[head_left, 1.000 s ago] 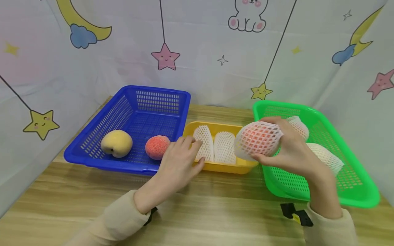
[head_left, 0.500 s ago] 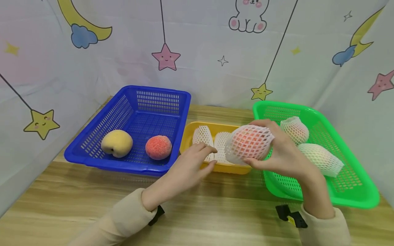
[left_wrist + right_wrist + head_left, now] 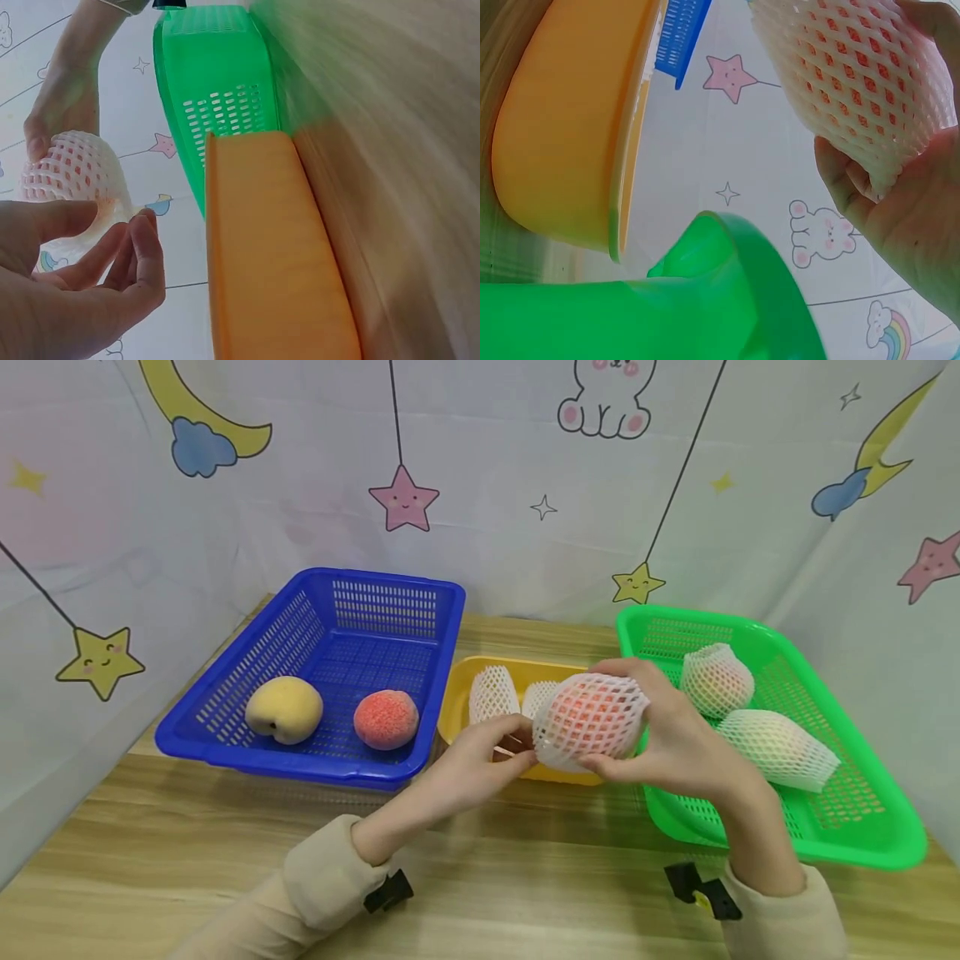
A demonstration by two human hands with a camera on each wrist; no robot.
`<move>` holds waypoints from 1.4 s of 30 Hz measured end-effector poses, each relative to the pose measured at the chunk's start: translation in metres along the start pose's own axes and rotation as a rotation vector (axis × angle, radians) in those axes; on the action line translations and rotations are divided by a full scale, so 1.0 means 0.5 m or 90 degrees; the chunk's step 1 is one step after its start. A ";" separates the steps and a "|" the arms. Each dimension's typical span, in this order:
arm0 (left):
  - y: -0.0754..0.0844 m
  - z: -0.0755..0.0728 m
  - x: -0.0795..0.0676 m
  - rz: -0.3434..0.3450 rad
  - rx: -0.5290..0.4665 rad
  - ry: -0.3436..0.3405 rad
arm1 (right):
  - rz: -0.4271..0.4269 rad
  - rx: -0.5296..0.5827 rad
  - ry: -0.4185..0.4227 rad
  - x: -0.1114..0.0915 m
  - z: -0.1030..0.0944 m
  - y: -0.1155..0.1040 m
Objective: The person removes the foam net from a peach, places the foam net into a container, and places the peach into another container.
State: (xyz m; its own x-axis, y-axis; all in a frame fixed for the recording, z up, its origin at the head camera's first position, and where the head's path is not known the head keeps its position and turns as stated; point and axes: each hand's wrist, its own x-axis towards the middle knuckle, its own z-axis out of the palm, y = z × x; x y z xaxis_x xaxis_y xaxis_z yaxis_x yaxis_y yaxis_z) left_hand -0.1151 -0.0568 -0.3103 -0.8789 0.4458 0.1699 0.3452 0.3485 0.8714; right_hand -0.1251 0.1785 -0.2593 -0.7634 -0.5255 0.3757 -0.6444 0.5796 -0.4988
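My right hand (image 3: 675, 739) holds a red peach in a white foam net (image 3: 592, 714) over the yellow tray (image 3: 517, 770). Its thumb is below the fruit and its fingers curl over the top. My left hand (image 3: 476, 760) pinches at the left edge of the net, thumb and fingertips drawn together. In the left wrist view the left thumb (image 3: 71, 217) overlaps the net (image 3: 75, 172), with the fingertips at its edge. The right wrist view shows the net (image 3: 862, 82) narrowing to a gathered end by the right palm (image 3: 922, 202).
At the left, a blue basket (image 3: 442, 693) holds a yellow peach (image 3: 285, 710) and a red peach (image 3: 386, 720). Foam nets (image 3: 492, 693) lie in the tray. Two netted fruits (image 3: 717, 681) sit in the green basket (image 3: 892, 810) at the right. A printed curtain (image 3: 480, 527) hangs behind.
My right hand has carried the netted peach leftward and slightly down, from the green basket's edge to above the tray. My left hand has moved right, from the tray's left side to the net's edge.
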 end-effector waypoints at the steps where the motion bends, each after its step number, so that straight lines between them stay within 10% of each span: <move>1: -0.001 0.001 0.001 -0.010 -0.014 0.000 | 0.000 0.001 -0.002 0.000 0.001 0.000; 13: -0.010 0.007 0.006 -0.134 -0.323 0.037 | 0.006 -0.012 -0.018 0.003 0.007 -0.002; 29: -0.016 0.010 0.008 -0.130 -0.351 -0.065 | -0.002 -0.044 -0.023 0.004 0.011 -0.005; 42: -0.022 0.006 0.005 -0.124 -0.388 -0.056 | -0.017 -0.044 -0.014 0.005 0.010 -0.004</move>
State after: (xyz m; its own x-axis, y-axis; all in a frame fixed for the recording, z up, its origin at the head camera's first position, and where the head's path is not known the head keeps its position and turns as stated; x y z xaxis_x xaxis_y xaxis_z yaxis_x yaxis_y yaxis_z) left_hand -0.1199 -0.0572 -0.3206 -0.8671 0.4970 -0.0331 -0.0895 -0.0901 0.9919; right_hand -0.1258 0.1730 -0.2613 -0.7451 -0.5544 0.3708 -0.6668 0.6067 -0.4327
